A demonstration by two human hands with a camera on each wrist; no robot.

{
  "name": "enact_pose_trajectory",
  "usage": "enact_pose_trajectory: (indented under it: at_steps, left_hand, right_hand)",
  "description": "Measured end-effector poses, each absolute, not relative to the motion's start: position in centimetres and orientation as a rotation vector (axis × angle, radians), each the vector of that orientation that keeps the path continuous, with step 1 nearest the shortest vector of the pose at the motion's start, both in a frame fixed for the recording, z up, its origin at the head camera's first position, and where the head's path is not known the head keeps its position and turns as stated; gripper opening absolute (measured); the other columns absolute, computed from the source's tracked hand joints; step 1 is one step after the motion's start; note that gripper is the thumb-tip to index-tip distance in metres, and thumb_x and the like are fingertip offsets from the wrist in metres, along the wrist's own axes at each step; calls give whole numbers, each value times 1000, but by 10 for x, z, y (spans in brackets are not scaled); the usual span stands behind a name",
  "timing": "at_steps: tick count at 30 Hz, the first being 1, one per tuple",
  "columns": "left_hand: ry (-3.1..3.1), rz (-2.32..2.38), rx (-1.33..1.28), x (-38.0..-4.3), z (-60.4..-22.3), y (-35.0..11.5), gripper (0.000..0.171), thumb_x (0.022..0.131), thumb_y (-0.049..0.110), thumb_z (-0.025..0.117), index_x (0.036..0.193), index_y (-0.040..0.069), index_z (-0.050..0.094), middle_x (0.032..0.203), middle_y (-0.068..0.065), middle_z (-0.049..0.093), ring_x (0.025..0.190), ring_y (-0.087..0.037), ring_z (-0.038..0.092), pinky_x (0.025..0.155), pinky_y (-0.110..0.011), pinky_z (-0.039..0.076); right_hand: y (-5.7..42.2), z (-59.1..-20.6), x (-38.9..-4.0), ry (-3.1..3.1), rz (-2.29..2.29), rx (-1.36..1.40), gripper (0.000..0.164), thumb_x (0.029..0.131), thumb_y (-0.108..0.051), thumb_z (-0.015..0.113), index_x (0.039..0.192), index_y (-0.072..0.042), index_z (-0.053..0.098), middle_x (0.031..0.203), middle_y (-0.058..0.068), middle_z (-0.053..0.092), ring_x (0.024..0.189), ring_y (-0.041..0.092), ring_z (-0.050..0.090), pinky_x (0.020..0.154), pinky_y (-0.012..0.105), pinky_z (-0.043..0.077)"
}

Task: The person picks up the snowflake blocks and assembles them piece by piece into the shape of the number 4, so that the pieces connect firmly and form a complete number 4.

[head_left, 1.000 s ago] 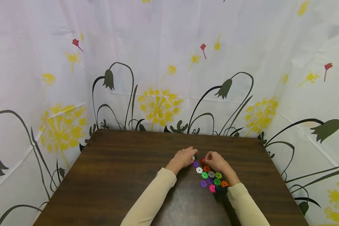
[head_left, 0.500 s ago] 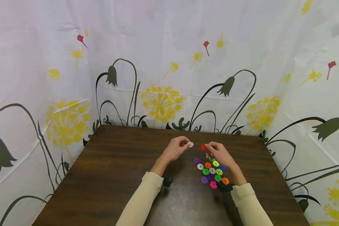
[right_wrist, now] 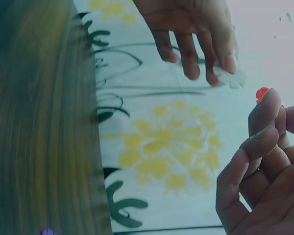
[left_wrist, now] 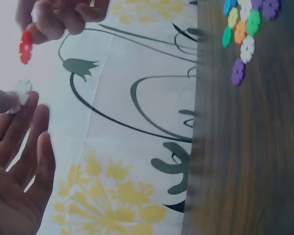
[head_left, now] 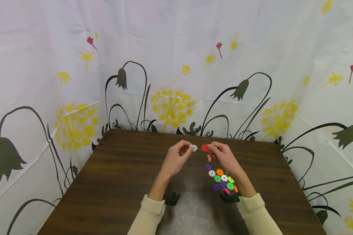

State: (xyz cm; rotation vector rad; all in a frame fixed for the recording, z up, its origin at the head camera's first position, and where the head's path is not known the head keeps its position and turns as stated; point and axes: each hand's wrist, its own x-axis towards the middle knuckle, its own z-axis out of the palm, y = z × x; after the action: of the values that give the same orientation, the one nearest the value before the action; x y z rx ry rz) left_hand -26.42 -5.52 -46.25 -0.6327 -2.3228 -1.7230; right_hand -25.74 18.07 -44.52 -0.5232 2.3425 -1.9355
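Raised over the far part of the table, my left hand (head_left: pixel 175 159) pinches a white notched disc (head_left: pixel 194 148), shaped like a small flower, between thumb and forefinger. Opposite it, my right hand (head_left: pixel 222 154) pinches a red notched disc (head_left: pixel 204 148) the same way. The two discs face each other with a narrow gap between them. In the left wrist view the red disc (left_wrist: pixel 25 47) and the white disc (left_wrist: pixel 23 89) are seen nearly edge-on. From the right wrist, only part of the red disc (right_wrist: pixel 262 93) shows behind my fingertips.
Several more notched discs lie loosely grouped on the table, among them a purple disc (head_left: pixel 208 167), an orange disc (head_left: pixel 219 172) and a green disc (head_left: pixel 230 185). My right forearm hides some of them. The dark wooden table (head_left: pixel 120 169) ends at a flower-printed curtain (head_left: pixel 176 49).
Both hands have lifted from the table with the white and red discs, leaving the group of discs below. The discs have come closer together over the last half second.
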Motion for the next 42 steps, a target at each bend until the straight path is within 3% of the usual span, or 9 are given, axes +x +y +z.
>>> enact_pose_trajectory:
  at_steps: [6, 14, 20, 27, 36, 42]
  left_hand:
    - [-2300, -1673, -583, -255, -460, -57, 8, 105, 18, 73, 111, 13, 74, 99, -8, 77, 78, -13, 66, 68, -26, 54]
    - [-2300, -1689, -604, -253, -462, -55, 8, 105, 19, 73, 112, 15, 74, 101, -3, 77, 83, -16, 65, 69, -29, 53]
    - [-2319, -1722, -625, -253, -463, -56, 9, 105, 20, 72, 113, 16, 74, 105, -2, 77, 92, -18, 68, 77, -30, 55]
    - [-2312, -1711, -655, -252, -462, -59, 10, 104, 21, 74, 112, 17, 78, 105, 2, 79, 92, -13, 69, 85, -25, 59]
    - [-2269, -1691, -747, -253, -461, -59, 12, 102, 19, 76, 111, 14, 81, 106, 2, 82, 96, -11, 75, 93, -37, 62]
    - [-2319, -1695, -755, -257, -458, -65, 9, 103, 19, 75, 110, 15, 78, 105, 1, 79, 98, -13, 72, 93, -38, 61]
  right_hand:
    - [172, -443, -255, 2321, -1925, -526, 41, 116, -31, 50, 96, 3, 61, 71, 2, 65, 66, 12, 53, 65, 26, 50]
    - [170, -445, -254, 2298, -1894, -524, 43, 116, -29, 49, 98, 9, 59, 73, 5, 60, 66, 21, 52, 64, 26, 50]
    - [169, -443, -253, 2275, -1884, -548, 37, 116, -27, 48, 97, 3, 59, 75, 6, 56, 67, 28, 50, 63, 26, 48]
    - [167, -439, -253, 2276, -1863, -560, 32, 115, -26, 50, 94, -4, 60, 73, 5, 51, 65, 20, 47, 62, 27, 42]
    - [169, -439, -249, 2276, -1825, -569, 33, 115, -27, 52, 96, -1, 59, 67, 0, 38, 58, 13, 34, 54, 27, 32]
    - [169, -445, -255, 2304, -1735, -613, 42, 118, -33, 43, 98, 0, 61, 72, 6, 51, 59, 20, 42, 54, 29, 38]
